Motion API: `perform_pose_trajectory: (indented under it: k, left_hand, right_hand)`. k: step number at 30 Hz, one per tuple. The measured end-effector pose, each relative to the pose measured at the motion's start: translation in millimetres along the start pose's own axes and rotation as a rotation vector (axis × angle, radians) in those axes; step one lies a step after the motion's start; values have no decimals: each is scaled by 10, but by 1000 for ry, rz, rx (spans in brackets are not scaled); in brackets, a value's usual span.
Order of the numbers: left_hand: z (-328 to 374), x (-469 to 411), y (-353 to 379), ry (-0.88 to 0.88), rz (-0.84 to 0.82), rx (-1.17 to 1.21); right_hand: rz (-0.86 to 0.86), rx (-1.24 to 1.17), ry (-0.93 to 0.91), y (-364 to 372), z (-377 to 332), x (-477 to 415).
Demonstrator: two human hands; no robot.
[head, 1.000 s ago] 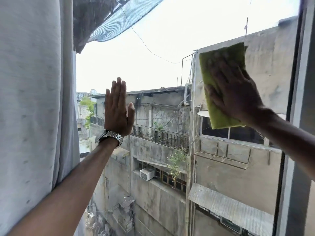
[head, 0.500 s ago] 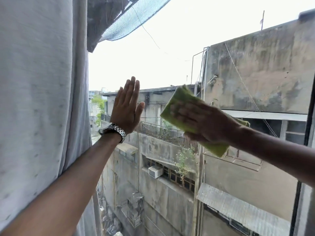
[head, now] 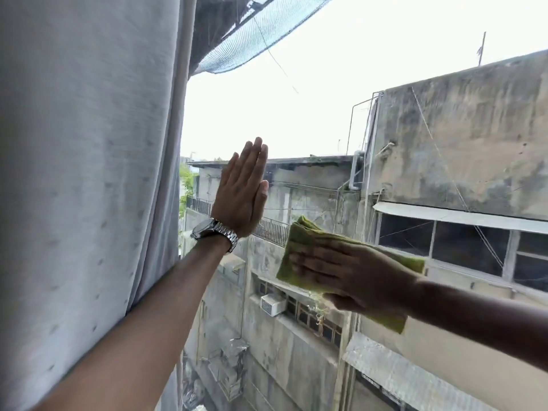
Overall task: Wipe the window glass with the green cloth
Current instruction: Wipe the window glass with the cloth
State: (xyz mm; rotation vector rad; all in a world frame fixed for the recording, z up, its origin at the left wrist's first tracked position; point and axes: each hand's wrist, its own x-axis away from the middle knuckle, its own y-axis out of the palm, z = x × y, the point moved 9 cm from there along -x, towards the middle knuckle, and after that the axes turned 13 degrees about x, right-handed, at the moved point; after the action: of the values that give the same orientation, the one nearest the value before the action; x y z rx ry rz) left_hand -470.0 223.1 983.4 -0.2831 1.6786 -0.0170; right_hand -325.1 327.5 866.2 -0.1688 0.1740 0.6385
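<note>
The window glass [head: 296, 120] fills the middle and right of the head view, with grey buildings behind it. My right hand [head: 350, 274] lies flat on the folded green cloth [head: 299, 235] and presses it against the glass, fingers pointing left. The cloth's corners stick out past the fingertips and behind the wrist. My left hand [head: 243, 191] is flat against the glass to the upper left of the cloth, fingers together and pointing up, holding nothing. A metal watch [head: 215, 231] sits on that wrist.
A pale grey curtain [head: 89, 173] hangs along the whole left side, and my left forearm runs in front of its lower edge. Blue netting [head: 267, 28] hangs outside at the top.
My right hand has swept the cloth down and to the left across the glass, from the upper right to the middle. My left hand has stayed flat on the glass.
</note>
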Motion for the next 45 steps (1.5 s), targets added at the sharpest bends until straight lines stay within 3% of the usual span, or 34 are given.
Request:
perform_pose_trajectory:
  k: [2,6,9,11,15,19,24,27,29,33,36,40,45]
  left_hand:
    - [-3,12,4,-7,1,-7]
    - [-3,15,-11,-5,4,-7]
    - [5,23,-11,4,0,-15]
    - [-8,27,-14,12,-4,-34]
    - [-22,20,-27,8,-5,-46]
    - [-18,36,-16,-5,-16,-27]
    - [-16,25,-49,-19,-12,-23]
    - [-16,20,-44,-29,-19,-24]
    - [-34,26,-47,-37,-25,-26]
    - [-7,13,-68,-38,-38,-1]
    - [6,2,-77,-39,-27,15]
    - [19,4,-77,-22,-14,14]
    - [20,17,-65,-19,-5,-1]
  right_hand:
    - [-11,47,75,-11,443,-89]
    - [33,75,523,-240,1570,-282]
    - [57,22,719,-304,1668,-383]
    - [54,-26,611,-248,1246,-421]
    - [3,-58,161,-102,150,-83]
    - [-49,-3,-12,-12,226,-3]
    - [-48,63,359,-211,1359,-393]
    - [-24,10,515,-285,1368,-505]
    - [-37,-38,455,-221,980,-473]
    - [-79,-79,166,-75,36,-34]
    - [-107,-66,52,-36,-49,357]
    - [-94,47,151,-39,735,557]
    - [-79,91,635,-169,2205,502]
